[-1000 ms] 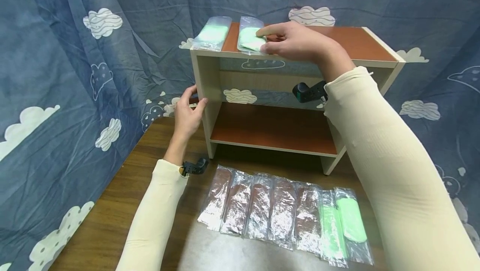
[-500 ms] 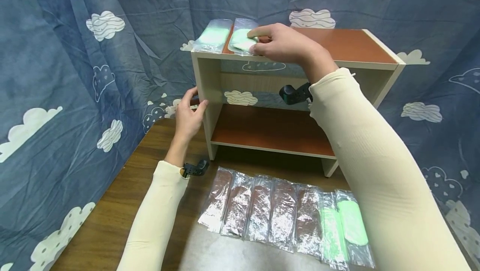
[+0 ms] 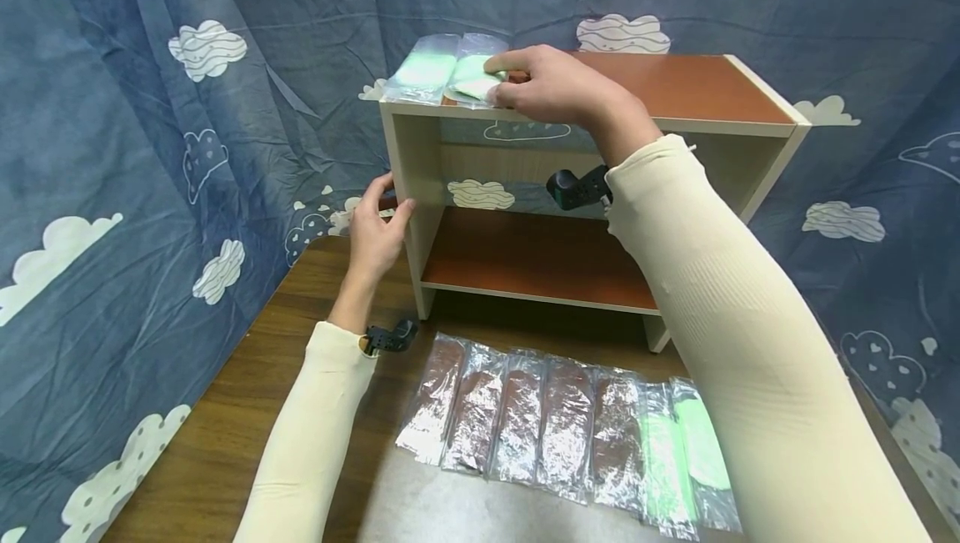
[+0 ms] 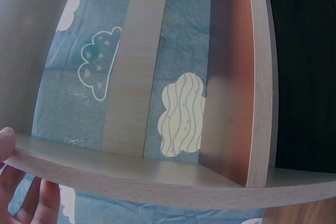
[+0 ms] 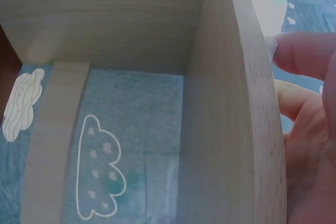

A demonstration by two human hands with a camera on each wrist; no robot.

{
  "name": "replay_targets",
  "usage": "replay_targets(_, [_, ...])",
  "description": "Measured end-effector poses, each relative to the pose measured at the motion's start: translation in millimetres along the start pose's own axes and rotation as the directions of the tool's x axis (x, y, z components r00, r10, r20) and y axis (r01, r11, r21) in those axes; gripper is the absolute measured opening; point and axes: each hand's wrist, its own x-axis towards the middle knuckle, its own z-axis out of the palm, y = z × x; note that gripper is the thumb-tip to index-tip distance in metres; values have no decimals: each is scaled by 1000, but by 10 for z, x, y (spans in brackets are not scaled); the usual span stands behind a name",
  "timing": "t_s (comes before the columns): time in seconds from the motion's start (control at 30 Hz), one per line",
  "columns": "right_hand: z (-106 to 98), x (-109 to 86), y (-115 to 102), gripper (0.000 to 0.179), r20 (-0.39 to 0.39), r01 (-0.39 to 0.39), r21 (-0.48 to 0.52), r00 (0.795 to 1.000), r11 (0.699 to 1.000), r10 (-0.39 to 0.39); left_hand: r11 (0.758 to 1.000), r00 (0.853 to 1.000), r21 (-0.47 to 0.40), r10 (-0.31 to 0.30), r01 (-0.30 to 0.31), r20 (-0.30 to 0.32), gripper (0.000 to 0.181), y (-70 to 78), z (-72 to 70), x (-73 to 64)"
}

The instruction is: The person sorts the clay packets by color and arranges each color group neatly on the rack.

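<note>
On top of the small two-tier shelf point(image 3: 600, 123), my right hand point(image 3: 558, 86) pinches the right side of a clear plastic packet point(image 3: 474, 76) with a flat pale green item inside. The thumb is low at the packet's front corner and the fingers reach over it. Another green packet point(image 3: 424, 67) lies flat at the top's left end, directly beside the held one. My left hand point(image 3: 377, 226) grips the shelf's left side panel point(image 4: 131, 182), thumb at the front edge and fingers behind on the outer side, as the left wrist view shows.
On the wooden table point(image 3: 225, 409) below, a row of clear packets with brown contents point(image 3: 517, 418) lies in front of the shelf. Two green packets point(image 3: 666, 460) end the row at right, partly under my right sleeve. A blue cloud-print cloth point(image 3: 285, 93) hangs behind.
My right hand has slid the green packet leftward along the shelf top, closing the gap to the other packet. The left hand has stayed on the side panel.
</note>
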Motion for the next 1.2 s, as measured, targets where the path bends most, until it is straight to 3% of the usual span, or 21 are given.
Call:
replay_targets(0.17, [-7, -25, 8, 62, -1, -14, 54, 1000, 998, 14, 1000, 1000, 8, 3, -3, -2, 39, 3, -17, 6])
replay_targets(0.5, [11, -145, 2, 56, -129, 32, 49, 991, 998, -26, 1000, 1000, 6, -2, 2, -10, 39, 1, -84, 18])
replay_targets(0.7, [40, -315, -34, 46, -224, 105, 2, 969, 994, -102, 1000, 1000, 24, -8, 9, -20, 39, 1, -124, 29])
replay_targets(0.8, [91, -449, -28, 44, -302, 150, -23, 941, 988, -150, 1000, 1000, 22, -8, 9, -18, 39, -3, -128, 27])
replay_targets(0.87, [143, -549, -9, 41, -377, 194, -30, 906, 981, -191, 1000, 1000, 23, -5, 6, -17, 39, -3, -132, 23])
replay_targets(0.93, [204, -656, 20, 35, -461, 250, -44, 854, 967, -242, 1000, 1000, 19, -1, 2, -14, 39, 2, -136, 17])
replay_targets(1.13, [391, -946, 188, 18, -662, 442, -138, 625, 886, -415, 1000, 1000, 11, 9, -8, -10, 40, -7, -153, 12])
replay_targets(1.2, [452, -1032, 234, 15, -703, 471, -149, 568, 870, -428, 1000, 1000, 17, 4, -3, -7, 40, -10, -156, 11])
